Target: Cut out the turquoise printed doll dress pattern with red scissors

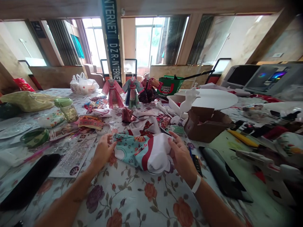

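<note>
A piece of floral fabric, light blue with a dark red band and a white part, is stretched between my hands over the flowered tablecloth. My left hand pinches its left edge between thumb and fingers. On the other side my right hand, with a white band at the wrist, grips the white end. Part of the right fingers is hidden by the cloth. More fabric with a red bow pattern lies just behind.
Small dressed forms stand at the back. An open brown box and a white mannequin are to the right. Black tablets or phones lie on both sides. A white hand tool is at far right, a green-lidded jar at left.
</note>
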Motion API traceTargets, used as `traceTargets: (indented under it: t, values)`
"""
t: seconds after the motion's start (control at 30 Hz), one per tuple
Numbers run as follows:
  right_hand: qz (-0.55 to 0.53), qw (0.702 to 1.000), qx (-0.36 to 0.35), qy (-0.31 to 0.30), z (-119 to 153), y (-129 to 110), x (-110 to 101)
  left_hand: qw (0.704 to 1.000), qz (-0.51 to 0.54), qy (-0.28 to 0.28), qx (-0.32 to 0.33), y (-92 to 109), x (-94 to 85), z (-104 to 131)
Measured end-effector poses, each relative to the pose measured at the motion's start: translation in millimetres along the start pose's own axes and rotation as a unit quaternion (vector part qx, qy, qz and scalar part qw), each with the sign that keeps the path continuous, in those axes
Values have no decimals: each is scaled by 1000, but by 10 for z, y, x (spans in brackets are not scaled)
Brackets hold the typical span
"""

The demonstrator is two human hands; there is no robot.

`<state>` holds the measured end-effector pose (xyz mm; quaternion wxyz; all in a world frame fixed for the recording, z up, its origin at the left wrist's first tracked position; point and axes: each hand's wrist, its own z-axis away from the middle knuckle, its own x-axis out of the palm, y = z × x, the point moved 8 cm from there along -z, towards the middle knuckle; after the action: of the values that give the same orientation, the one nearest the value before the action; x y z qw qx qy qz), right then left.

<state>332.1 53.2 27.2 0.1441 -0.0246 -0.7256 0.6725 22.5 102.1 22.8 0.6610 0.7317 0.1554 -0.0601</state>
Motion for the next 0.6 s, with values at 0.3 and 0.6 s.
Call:
traceTargets:
  t: [0.3,0.6]
  values:
    - [129,951,54,-276,188,12,349,997,31,-65,-16,-55,131,55]
    - [-81,978,97,-168,245,-247,114,942,308,-100,-89,66,97,22]
